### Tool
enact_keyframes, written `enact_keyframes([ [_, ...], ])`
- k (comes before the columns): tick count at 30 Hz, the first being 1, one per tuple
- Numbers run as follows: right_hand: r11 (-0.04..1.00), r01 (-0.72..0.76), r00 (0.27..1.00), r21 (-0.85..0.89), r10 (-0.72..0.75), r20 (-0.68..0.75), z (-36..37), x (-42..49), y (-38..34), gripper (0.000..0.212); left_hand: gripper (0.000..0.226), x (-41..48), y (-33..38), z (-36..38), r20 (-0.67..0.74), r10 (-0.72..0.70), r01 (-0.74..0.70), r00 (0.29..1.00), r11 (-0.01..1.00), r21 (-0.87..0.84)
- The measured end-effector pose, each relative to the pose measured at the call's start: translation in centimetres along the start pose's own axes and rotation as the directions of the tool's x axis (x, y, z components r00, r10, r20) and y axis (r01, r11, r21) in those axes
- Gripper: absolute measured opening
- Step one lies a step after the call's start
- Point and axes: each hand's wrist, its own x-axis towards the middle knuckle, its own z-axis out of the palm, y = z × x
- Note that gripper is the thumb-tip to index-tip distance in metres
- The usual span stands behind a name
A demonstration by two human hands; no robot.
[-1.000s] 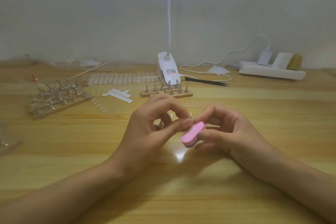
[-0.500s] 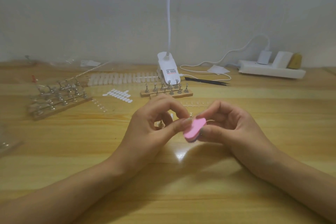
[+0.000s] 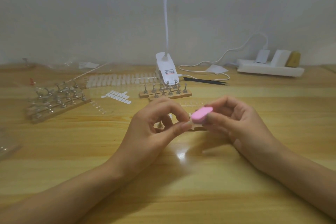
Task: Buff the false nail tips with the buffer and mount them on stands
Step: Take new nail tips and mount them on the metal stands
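Nail tip (image 3: 188, 124) is pinched between the fingers of the left hand (image 3: 151, 131). The right hand (image 3: 241, 125) grips the pink buffer (image 3: 201, 113) and holds it on the tip, above the bench (image 3: 163, 196). Buffing is going on. A long row of tips (image 3: 120, 80) waits behind. The left stands (image 3: 56, 100) may already hold tips, but it is too blurry to tell. The middle stands (image 3: 165, 92) look bare.

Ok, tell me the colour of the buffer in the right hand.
Pink buffer, held by the right hand; clearest in the head view.
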Motion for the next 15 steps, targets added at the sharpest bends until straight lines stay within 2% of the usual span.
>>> enact_keyframes([
  [1,1.0,-0.01,1.0,0.014,0.01,-0.007,-0.04,0.0,-0.02,0.026,0.014,0.0,-0.05,-0.01,-0.002,0.001,-0.001,1.0,1.0,0.0],
  [4,0.998,-0.002,0.994,-0.062,0.008,0.111,0.18,-0.02,-0.03,0.026,0.015,-0.02,-0.17,0.04,0.002,-0.003,0.003,1.0,1.0,-0.008],
  [7,1.0,0.003,1.0,0.011,-0.003,-0.007,-0.1,0.11,0.0,0.025,0.016,-0.04,-0.25,0.14,0.018,-0.01,0.01,1.0,1.0,-0.01],
  [11,0.998,-0.023,0.989,-0.055,0.031,0.146,0.12,-0.14,-0.04,0.022,0.019,-0.01,-0.22,0.11,0.01,-0.016,0.016,1.0,1.0,0.004],
  [13,1.0,-0.011,0.999,0.004,0.011,0.05,-0.01,0.04,0.05,0.024,0.018,-0.03,-0.17,0.07,0.021,-0.025,0.025,0.999,1.0,-0.004],
  [15,0.997,-0.032,0.999,0.072,0.03,0.032,-0.14,0.13,0.04,0.021,0.016,-0.12,-0.08,0.11,0.028,-0.026,0.026,0.999,1.0,-0.004],
])
